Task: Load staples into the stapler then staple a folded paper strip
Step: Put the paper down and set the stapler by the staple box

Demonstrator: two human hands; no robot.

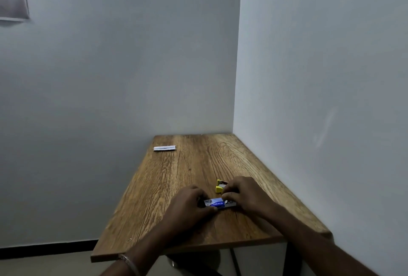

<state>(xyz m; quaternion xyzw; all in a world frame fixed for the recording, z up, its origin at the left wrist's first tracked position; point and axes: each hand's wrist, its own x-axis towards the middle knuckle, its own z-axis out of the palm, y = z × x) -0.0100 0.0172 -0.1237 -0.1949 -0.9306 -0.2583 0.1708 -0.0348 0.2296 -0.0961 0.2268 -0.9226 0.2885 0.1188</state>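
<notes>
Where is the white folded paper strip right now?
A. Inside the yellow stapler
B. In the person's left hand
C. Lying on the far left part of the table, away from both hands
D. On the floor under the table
C: the paper strip lies alone near the table's far left edge, well beyond both hands.

On the wooden worktop [198, 165] the left hand [189, 202] and right hand [245, 194] grip a small blue staple box [215, 203] between them, a yellow stapler [220, 186] lying just beyond at twelve o'clock, a folded paper strip [164, 148] well apart at eleven o'clock.
</notes>
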